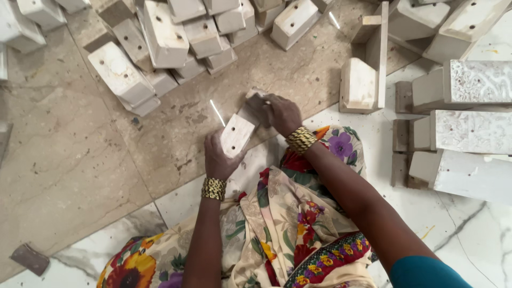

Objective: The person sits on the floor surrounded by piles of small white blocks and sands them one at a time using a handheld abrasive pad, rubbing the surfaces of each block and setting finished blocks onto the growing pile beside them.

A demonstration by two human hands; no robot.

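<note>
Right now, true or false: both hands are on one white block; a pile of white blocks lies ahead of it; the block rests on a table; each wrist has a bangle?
1. Both the left hand and the right hand are on the one white block. True.
2. A pile of white blocks lies beyond it. True.
3. The block rests on a table. False: it sits on the stone floor.
4. Only one wrist has a bangle. False: both wear gold bangles.
</note>
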